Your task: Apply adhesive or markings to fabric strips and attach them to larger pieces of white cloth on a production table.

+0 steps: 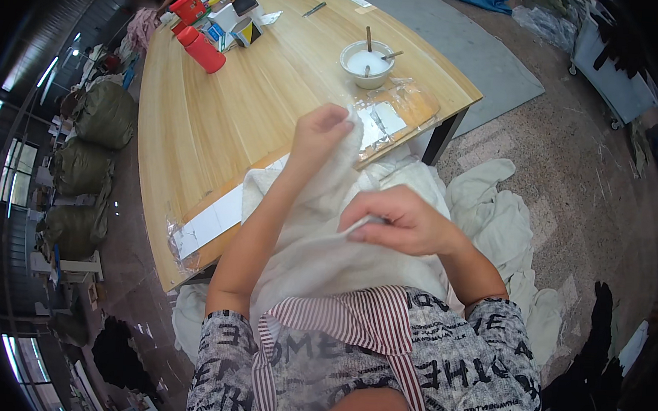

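Note:
A soft off-white cloth point(308, 231), perhaps a knitted garment, hangs between my hands and spreads over my lap at the table's near edge. My left hand point(319, 139) is raised over that edge, its fingers closed on an upper part of the cloth. Lower and to the right, my right hand point(403, 221) pinches a fold of the same cloth between thumb and fingers. Something small and greyish shows at this pinch, too blurred to name. Beyond my left hand, a white bowl point(368, 81) holds white paste or liquid with several sticks standing in it.
The wooden table point(259, 111) carries a red bottle point(202, 51), a red container point(188, 7) and white strips point(215, 221) along its near edge. Pale cloths point(491, 208) lie heaped on the floor at right. Green sacks point(83, 168) stand left; a grey cart point(616, 65) stands far right.

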`<state>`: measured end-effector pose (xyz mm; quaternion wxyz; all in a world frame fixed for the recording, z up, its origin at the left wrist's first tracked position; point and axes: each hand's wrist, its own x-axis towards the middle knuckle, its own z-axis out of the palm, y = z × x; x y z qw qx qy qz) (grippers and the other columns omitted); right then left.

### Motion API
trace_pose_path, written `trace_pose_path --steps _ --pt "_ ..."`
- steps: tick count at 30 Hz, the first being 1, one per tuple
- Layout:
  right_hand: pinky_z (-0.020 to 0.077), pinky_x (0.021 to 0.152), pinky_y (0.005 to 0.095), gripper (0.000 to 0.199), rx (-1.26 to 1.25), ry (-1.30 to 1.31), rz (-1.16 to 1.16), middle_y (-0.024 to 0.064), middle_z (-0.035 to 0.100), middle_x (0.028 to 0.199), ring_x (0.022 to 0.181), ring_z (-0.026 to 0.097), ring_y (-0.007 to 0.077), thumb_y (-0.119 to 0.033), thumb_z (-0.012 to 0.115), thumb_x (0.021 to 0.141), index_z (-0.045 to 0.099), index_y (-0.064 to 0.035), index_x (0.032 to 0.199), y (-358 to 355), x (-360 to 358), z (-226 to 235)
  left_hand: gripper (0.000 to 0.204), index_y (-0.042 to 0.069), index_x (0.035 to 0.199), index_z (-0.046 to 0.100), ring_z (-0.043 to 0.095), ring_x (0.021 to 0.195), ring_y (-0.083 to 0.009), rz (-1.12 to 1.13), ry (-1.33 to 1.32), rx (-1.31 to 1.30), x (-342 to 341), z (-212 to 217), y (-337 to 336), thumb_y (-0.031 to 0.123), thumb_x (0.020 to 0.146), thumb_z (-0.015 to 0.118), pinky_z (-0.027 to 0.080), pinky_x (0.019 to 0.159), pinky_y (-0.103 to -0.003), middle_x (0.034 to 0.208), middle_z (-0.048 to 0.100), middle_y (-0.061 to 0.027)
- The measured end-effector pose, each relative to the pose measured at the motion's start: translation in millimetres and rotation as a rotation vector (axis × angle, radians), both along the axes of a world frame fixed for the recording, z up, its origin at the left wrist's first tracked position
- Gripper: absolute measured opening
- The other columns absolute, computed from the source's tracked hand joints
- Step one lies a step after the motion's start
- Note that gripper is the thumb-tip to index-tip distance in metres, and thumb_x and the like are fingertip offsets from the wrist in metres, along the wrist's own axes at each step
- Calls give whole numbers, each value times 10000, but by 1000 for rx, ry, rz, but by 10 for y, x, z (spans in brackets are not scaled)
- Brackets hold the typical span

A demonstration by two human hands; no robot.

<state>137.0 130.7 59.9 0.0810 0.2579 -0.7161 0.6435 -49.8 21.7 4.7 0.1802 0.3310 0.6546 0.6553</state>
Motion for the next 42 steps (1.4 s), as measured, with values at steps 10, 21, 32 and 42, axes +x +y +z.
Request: trace_pose_path --steps 10,21,32,42 --pt "357 593 154 246 -251 -125 -309 -68 498 739 693 453 -13 -81 653 864 554 -39 1086 70 -489 142 132 -16 948 641 617 879 -90 -126 38 19 367 729 -553 -48 827 601 481 793 -228 937 673 -41" --pt "405 617 158 113 -74 -94 -315 -48 585 781 699 527 11 -97 676 848 609 -33 913 262 -542 543 126 25 902 622 587 857 -83 -341 -180 161 171 755 -766 -49 801 617 462 789 -223 881 649 -25" --pt "452 683 197 99 -175 -67 -287 -2 639 813 745 584 51 -86 667 844 622 -29 912 362 -700 598 134 -29 905 630 601 832 -142 -127 294 -48 299 440 -1059 -65 792 566 462 778 -263 901 667 -67" --pt "437 674 187 87 -214 -10 -367 -17 624 820 748 575 43 -64 655 848 609 -38 917 325 -586 581 168 -24 871 593 585 739 -212 185 605 -94 639 668 -967 -19 739 696 459 694 -266 819 600 -99"
